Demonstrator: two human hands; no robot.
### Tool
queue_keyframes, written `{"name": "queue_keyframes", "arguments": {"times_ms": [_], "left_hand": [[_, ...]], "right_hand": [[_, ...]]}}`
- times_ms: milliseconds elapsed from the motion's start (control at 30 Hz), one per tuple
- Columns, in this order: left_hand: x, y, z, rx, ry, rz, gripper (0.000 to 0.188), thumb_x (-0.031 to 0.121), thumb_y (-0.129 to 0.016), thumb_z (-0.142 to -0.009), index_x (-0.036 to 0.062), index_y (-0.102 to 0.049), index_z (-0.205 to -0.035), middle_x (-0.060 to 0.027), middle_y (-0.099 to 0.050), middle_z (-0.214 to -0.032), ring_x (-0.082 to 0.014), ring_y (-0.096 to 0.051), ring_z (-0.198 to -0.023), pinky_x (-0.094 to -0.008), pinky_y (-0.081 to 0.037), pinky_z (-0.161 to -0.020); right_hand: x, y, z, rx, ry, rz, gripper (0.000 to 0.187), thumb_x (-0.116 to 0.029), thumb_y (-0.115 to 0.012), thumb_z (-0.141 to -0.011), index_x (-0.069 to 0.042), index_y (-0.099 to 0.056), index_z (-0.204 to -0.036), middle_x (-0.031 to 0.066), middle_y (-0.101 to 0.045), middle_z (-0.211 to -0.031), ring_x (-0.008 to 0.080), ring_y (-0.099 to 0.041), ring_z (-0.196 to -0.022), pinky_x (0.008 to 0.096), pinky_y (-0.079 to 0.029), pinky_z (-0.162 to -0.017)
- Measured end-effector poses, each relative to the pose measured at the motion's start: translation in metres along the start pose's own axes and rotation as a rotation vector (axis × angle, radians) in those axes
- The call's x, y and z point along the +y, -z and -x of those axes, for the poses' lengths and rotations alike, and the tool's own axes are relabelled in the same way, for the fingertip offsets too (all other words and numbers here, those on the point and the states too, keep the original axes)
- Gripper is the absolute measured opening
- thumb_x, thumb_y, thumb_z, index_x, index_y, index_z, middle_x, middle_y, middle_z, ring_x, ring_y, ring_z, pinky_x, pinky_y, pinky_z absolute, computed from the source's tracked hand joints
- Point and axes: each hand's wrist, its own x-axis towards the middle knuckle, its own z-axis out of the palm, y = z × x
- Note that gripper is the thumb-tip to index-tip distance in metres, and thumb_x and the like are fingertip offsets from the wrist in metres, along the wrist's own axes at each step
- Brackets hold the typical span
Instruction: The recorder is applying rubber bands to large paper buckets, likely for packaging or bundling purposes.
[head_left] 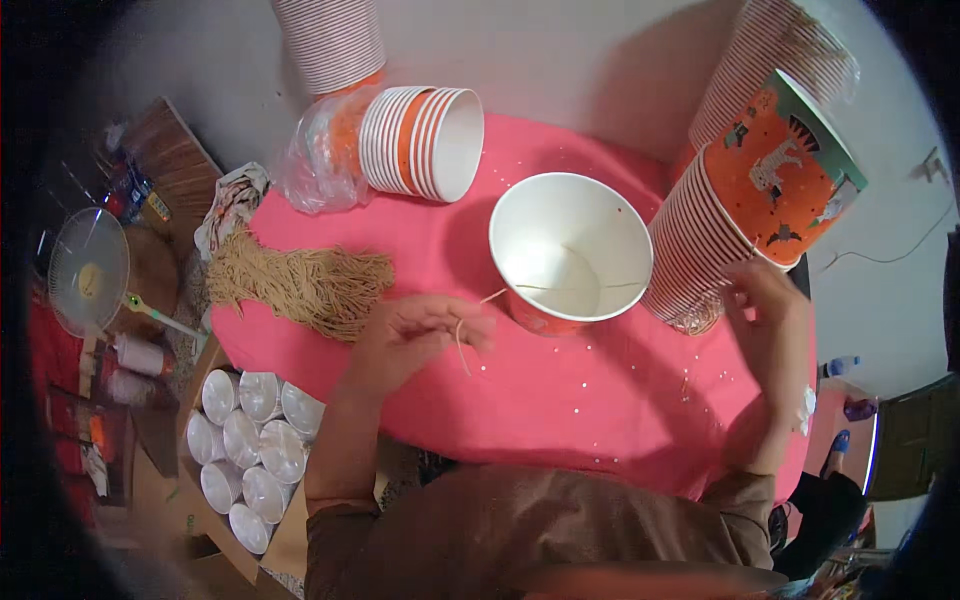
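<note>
A white-lined paper bucket (570,245) with an orange outside stands in the middle of the pink table, its mouth toward me. A thin tan string (575,288) runs across inside it and comes out at its left side. My left hand (425,330) is left of the bucket, fingers curled on the string, whose loose end hangs below the fingertips. My right hand (768,295) is beside the lower end of a leaning stack of nested buckets (695,240); its fingers are bent and blurred, and whether they hold anything is unclear. An orange and green patterned bucket (785,165) tops that stack.
A bundle of tan strings (305,280) lies on the pink cloth (530,400) at left. Nested buckets (420,145) in plastic lie behind it, and taller stacks (335,45) stand by the wall. A cardboard box (285,520) of wrapped white cups sits lower left. White specks dot the cloth.
</note>
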Motion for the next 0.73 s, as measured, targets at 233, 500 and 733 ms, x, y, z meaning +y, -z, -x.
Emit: {"name": "queue_keyframes", "arguments": {"times_ms": [233,500,733], "left_hand": [[0.002,-0.016,-0.009,0.291,-0.107,-0.234,0.013,-0.001,-0.063,-0.088,-0.0032,-0.065,-0.101,-0.0127,-0.069,-0.102,-0.0181,-0.067,-0.087,-0.031,-0.055,-0.081],[0.008,-0.031,-0.041,0.273,-0.142,-0.182,0.008,0.004,-0.063,-0.091,-0.001,-0.065,-0.097,0.0011,-0.061,-0.074,-0.0057,-0.057,-0.068,-0.0199,-0.045,-0.062],[0.005,-0.039,-0.049,0.283,-0.027,-0.472,0.011,0.006,-0.062,-0.092,-0.0013,-0.066,-0.099,0.0031,-0.059,-0.073,-0.0023,-0.05,-0.065,-0.0198,-0.041,-0.056]], "right_hand": [[-0.048,-0.066,-0.039,-0.13,0.494,-0.073,0.016,-0.013,-0.068,-0.08,-0.004,-0.066,-0.093,0.0135,-0.065,-0.09,0.0324,-0.062,-0.082,0.0412,-0.044,-0.086],[-0.034,-0.084,-0.059,-0.593,0.498,-0.235,0.008,-0.006,-0.066,-0.08,-0.001,-0.063,-0.086,0.0161,-0.064,-0.079,0.0345,-0.061,-0.074,0.0417,-0.048,-0.07],[-0.063,-0.07,-0.064,-0.411,0.454,-0.615,0.005,-0.005,-0.06,-0.089,-0.001,-0.061,-0.092,0.0139,-0.067,-0.089,0.0234,-0.066,-0.08,0.0397,-0.051,-0.071]]}}
